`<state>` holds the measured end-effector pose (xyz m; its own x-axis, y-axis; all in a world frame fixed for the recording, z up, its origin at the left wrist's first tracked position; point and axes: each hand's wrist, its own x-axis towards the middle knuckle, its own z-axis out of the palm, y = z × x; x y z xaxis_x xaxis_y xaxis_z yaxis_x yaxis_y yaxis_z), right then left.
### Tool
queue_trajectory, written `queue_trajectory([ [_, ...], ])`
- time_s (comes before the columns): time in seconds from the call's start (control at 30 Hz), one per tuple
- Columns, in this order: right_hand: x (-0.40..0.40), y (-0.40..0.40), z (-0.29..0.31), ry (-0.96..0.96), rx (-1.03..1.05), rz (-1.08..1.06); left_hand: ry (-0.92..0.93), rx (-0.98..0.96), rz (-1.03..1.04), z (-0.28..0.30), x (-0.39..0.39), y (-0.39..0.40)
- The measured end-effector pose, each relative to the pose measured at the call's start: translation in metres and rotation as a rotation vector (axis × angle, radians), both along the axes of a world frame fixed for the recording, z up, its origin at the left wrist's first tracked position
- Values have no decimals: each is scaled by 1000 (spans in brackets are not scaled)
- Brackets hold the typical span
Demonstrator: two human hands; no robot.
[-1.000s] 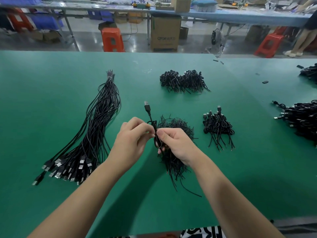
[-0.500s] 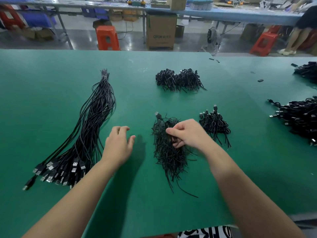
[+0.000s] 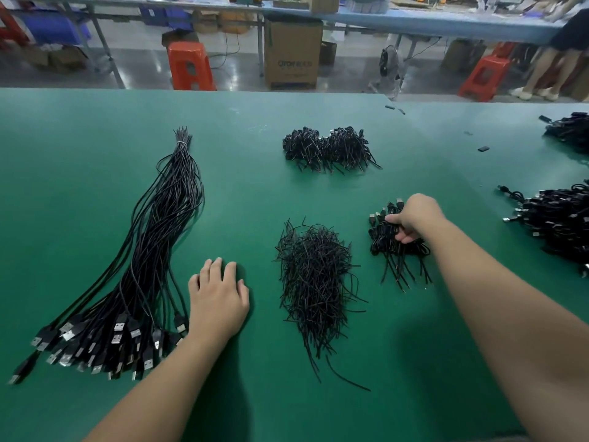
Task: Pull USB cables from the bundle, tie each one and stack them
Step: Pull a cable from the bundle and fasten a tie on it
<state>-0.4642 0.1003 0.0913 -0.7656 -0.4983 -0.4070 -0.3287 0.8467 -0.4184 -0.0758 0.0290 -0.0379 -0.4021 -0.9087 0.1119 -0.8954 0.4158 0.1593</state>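
Note:
A long bundle of black USB cables (image 3: 153, 250) lies at the left of the green table (image 3: 95, 148), bound at its far end, with the plugs fanned out near me. My left hand (image 3: 218, 298) rests on the table just right of those plugs, fingers relaxed and holding nothing. A loose pile of thin black tie wires (image 3: 315, 275) lies in the middle. To its right is a small stack of tied cables (image 3: 395, 250). My right hand (image 3: 414, 218) sits on top of this stack, its thumb and curled fingers gripping a tied cable there.
Another heap of coiled cables (image 3: 328, 148) lies farther back at the centre. Larger cable piles (image 3: 557, 218) sit at the right edge. Beyond the table's far edge are orange stools (image 3: 188, 65), a cardboard box (image 3: 293, 52) and a person's legs (image 3: 548, 71).
Both hands held a looped cable over the tie pile a second ago. My right hand has since carried it right to the stack, and my left hand dropped to the table by the bundle.

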Motion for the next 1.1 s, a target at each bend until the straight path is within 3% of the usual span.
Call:
queue_trajectory([
  [0.23, -9, -16, -23, 94, 144, 12, 19, -30, 15, 0, 0, 1],
  [0.4, -2, -16, -24, 404, 354, 161, 10, -12, 22, 0, 0, 0],
  [0.57, -4, -16, -30, 411, 354, 160, -9, -4, 27, -1, 1, 0],
  [0.73, 3, -13, -30, 531, 200, 147, -23, 7, 27, 0, 1, 0],
  [0.87, 44, -25, -2, 420, -107, 247, -56, 15, 18, 1, 1, 1],
  [0.97, 111, -31, 16, 141, -350, 368, -75, 18, 11, 2, 2, 0],
  [1.1, 215, -25, -7, -213, -447, 435, -49, 60, -2, 9, 4, 1],
])
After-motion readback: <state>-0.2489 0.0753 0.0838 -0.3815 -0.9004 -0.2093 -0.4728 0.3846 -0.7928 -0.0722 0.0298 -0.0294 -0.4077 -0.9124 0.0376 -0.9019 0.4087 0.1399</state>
